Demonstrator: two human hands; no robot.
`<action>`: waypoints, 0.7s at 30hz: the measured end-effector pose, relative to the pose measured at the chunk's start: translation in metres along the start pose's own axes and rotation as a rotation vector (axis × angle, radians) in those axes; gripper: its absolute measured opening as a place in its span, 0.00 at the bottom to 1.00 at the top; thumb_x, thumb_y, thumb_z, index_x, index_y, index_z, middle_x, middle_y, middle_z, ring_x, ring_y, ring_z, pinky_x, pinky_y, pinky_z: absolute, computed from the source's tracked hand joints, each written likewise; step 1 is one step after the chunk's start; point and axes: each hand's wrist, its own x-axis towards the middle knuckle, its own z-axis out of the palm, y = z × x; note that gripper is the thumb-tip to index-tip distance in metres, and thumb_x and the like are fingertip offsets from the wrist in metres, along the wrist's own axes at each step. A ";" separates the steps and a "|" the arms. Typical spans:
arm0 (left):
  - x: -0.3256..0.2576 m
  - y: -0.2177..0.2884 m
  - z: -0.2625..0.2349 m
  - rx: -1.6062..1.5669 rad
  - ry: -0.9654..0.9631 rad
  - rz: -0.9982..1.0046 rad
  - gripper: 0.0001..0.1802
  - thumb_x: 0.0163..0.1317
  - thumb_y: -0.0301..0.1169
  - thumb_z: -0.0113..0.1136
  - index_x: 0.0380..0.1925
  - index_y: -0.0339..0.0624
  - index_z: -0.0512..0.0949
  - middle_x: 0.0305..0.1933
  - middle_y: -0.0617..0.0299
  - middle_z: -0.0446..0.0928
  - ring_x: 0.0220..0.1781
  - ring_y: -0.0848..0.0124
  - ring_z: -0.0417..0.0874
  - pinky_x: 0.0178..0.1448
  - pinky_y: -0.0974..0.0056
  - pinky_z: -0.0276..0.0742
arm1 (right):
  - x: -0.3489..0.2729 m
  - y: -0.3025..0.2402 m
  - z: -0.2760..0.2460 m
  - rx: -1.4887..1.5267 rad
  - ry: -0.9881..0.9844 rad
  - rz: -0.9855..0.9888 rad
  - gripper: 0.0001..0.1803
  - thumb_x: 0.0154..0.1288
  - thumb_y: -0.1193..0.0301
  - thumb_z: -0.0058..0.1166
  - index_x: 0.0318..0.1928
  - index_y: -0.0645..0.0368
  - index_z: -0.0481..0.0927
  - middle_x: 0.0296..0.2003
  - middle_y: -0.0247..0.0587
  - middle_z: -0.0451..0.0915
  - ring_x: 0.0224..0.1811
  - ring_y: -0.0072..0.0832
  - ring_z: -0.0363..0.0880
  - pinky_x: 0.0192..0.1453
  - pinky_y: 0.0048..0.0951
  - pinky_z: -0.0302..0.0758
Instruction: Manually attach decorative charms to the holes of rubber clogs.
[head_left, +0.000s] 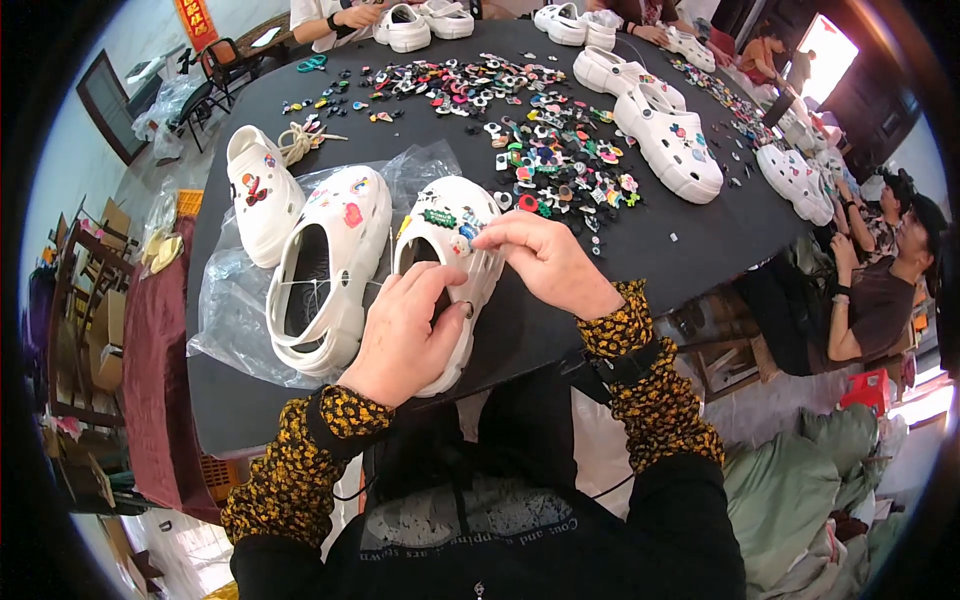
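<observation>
A white clog (482, 275) with a green charm and several other shoe charms on its toe lies in front of me, toe pointing away. My left hand (410, 325) is closed on its near part, fingers curled over the rim of the opening. On the right side of the toe, my right hand (550, 262) pinches at a small blue-and-white shoe charm (469, 229), partly hidden by the fingertips. Left of this clog lies a second white clog (372, 215) with charms, a thin clear tie across its opening. Farther left is another decorated clog (262, 205).
Clear plastic bags (225, 310) lie under the clogs on the black table (410, 150). Loose charms (560, 165) are heaped beyond, near a cord bundle (300, 142) and teal scissors (312, 63). More white clogs (670, 145) stand at right. A person (880, 290) sits at the right; others work across the table.
</observation>
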 end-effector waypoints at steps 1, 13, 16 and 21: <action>-0.001 0.001 -0.002 0.003 0.005 0.000 0.15 0.53 0.21 0.60 0.43 0.39 0.75 0.39 0.56 0.76 0.37 0.59 0.76 0.44 0.59 0.71 | 0.000 -0.001 0.000 0.009 0.034 0.042 0.12 0.63 0.84 0.47 0.44 0.65 0.82 0.42 0.42 0.80 0.46 0.30 0.79 0.52 0.26 0.74; -0.015 -0.018 -0.057 0.222 0.349 -0.157 0.17 0.57 0.21 0.59 0.47 0.32 0.74 0.48 0.47 0.76 0.51 0.51 0.77 0.55 0.56 0.73 | -0.008 0.002 -0.060 -0.106 0.253 0.185 0.09 0.64 0.80 0.49 0.40 0.65 0.83 0.37 0.42 0.83 0.41 0.28 0.81 0.47 0.26 0.75; -0.026 -0.032 -0.054 0.320 0.270 -0.222 0.18 0.58 0.23 0.60 0.49 0.31 0.72 0.47 0.47 0.76 0.49 0.53 0.78 0.54 0.57 0.73 | -0.002 0.022 -0.071 -0.181 0.260 0.238 0.10 0.64 0.78 0.49 0.41 0.65 0.83 0.37 0.43 0.83 0.40 0.29 0.82 0.47 0.27 0.75; -0.026 -0.042 -0.052 0.005 0.249 -0.461 0.21 0.58 0.24 0.61 0.51 0.30 0.70 0.45 0.49 0.76 0.45 0.58 0.78 0.51 0.60 0.74 | 0.011 0.048 -0.071 -0.328 0.196 0.246 0.10 0.62 0.76 0.52 0.41 0.66 0.82 0.37 0.42 0.84 0.40 0.26 0.83 0.46 0.26 0.77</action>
